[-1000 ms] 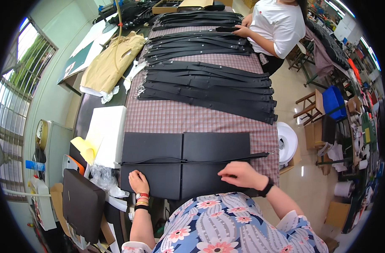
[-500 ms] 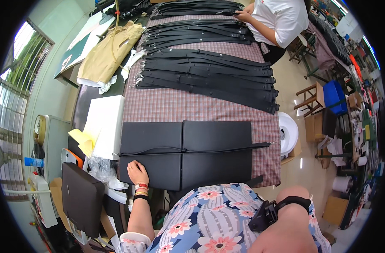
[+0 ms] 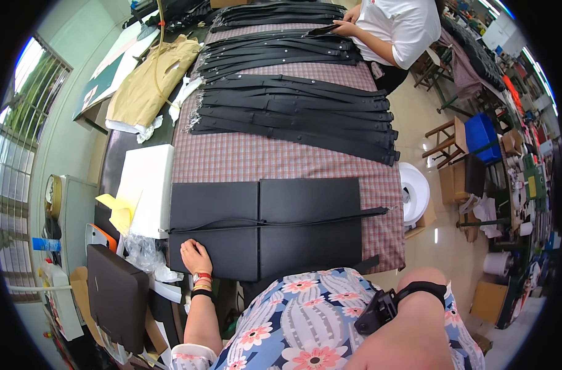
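My left hand (image 3: 196,256) rests on the near left part of a flat black panel (image 3: 214,200), fingers lying on its surface and holding nothing. Beside it lies a second black panel (image 3: 312,250), with a narrow seam between the two. One thin black strap (image 3: 318,218) runs across both, with a small metal clip at its right end. My right arm is bent at the lower right, a small black camera (image 3: 378,312) strapped to it. Only a rounded patch of skin, perhaps my right hand (image 3: 421,277), shows beyond the band; its fingers are hidden.
Rows of black straps (image 3: 293,111) with metal clips cover the far checked cloth (image 3: 232,157). A co-worker's hands (image 3: 346,28) hold straps there. White block (image 3: 146,191), plastic wrap (image 3: 142,253) and dark case (image 3: 116,296) stand left; a white bucket (image 3: 415,194) is at right.
The whole view has shifted slightly, so the table sits a little further left. My left hand stays on the panel. The co-worker's hands have moved along the far straps.
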Available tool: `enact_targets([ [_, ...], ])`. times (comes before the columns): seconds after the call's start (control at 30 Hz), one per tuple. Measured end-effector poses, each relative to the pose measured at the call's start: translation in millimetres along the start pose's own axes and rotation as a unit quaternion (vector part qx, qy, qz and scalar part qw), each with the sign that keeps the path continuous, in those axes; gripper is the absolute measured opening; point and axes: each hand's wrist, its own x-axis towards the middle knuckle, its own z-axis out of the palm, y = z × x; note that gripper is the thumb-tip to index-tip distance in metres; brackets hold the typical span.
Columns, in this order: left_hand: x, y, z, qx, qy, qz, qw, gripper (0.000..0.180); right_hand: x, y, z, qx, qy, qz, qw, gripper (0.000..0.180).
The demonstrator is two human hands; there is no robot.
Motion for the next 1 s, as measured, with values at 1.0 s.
enact_targets([
  [1.0, -46, 151, 42, -0.65, -0.363, -0.331, 0.579, 0.028, -217, 278, -70, -0.535, 0.08, 0.361, 0.759, 0.027],
])
